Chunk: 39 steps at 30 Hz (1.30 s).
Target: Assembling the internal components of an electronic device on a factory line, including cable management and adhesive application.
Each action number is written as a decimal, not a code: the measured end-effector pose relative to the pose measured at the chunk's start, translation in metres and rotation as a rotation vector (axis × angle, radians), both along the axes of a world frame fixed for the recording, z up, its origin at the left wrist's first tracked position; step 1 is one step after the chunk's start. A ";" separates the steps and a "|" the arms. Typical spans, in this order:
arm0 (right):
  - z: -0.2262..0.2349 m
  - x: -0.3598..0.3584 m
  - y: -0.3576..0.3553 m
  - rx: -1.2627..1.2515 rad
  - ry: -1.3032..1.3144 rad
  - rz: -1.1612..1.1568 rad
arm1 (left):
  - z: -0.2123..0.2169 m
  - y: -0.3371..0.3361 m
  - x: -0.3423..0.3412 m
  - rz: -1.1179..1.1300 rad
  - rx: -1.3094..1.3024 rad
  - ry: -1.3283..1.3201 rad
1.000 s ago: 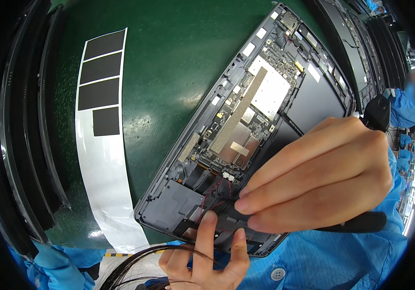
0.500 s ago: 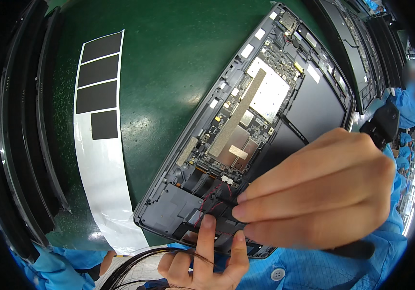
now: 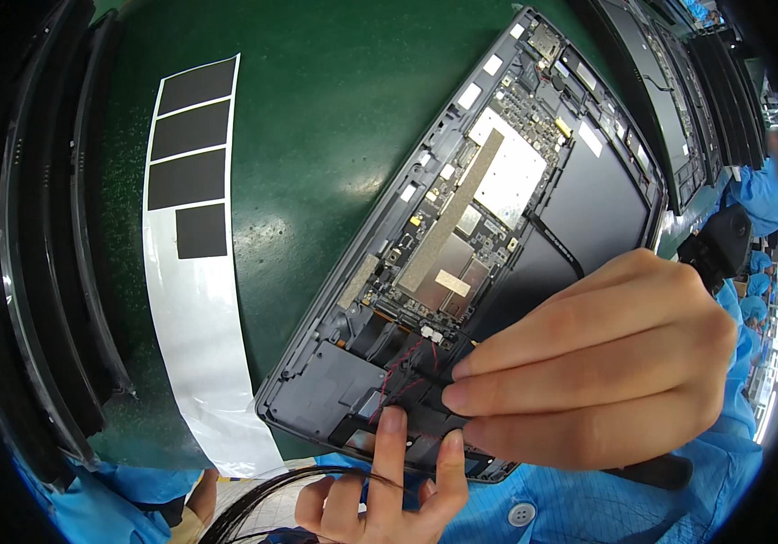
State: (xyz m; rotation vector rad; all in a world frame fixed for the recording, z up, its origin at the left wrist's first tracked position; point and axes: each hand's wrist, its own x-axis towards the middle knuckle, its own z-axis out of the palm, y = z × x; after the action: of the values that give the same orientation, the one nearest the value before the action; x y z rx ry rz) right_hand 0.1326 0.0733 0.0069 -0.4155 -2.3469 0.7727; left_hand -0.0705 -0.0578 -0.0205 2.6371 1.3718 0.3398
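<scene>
An opened tablet-like device [image 3: 570, 227] lies at a slant on the green table, its inside facing up. It shows a circuit board [image 3: 507, 172] with silver shields and a grey strip, and thin red wires [image 3: 391, 370] near its lower end. At that end, my left hand [image 3: 389, 499] rests two stretched fingertips, apart from each other, on the inside and lower edge. My right hand [image 3: 597, 363] reaches over the lower right part, fingers pressed together at the tips beside the wires. What they pinch, if anything, is hidden beneath them.
Left of the device lies a white backing sheet [image 3: 198, 354] with several black rectangular stickers. Dark panels [image 3: 90, 227] stand in a row at the far left. More opened devices [image 3: 670, 118] line the upper right. People in blue sleeves [image 3: 760, 204] are at the right.
The view has shifted slightly, so the sheet and device appear a little further right. Both hands keep nearly the same place and pose on the device.
</scene>
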 end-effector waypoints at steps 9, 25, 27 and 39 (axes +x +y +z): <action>-0.032 -0.003 0.006 0.046 0.339 0.028 | -0.001 -0.012 0.018 0.198 0.065 0.091; -0.026 -0.007 0.014 0.027 0.289 0.085 | -0.021 -0.013 0.040 0.433 0.140 0.007; 0.004 -0.009 0.020 -0.028 0.040 0.145 | -0.022 -0.014 0.038 0.440 0.159 -0.020; -0.029 0.002 0.012 -0.024 0.405 0.073 | -0.005 0.001 0.040 0.364 0.199 0.017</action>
State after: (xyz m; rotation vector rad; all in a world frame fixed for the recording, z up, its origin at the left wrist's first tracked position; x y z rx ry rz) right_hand 0.1343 0.0857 -0.0222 -0.1635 -1.9830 0.8331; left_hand -0.0303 -0.0572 -0.0255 2.5298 1.9187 0.5218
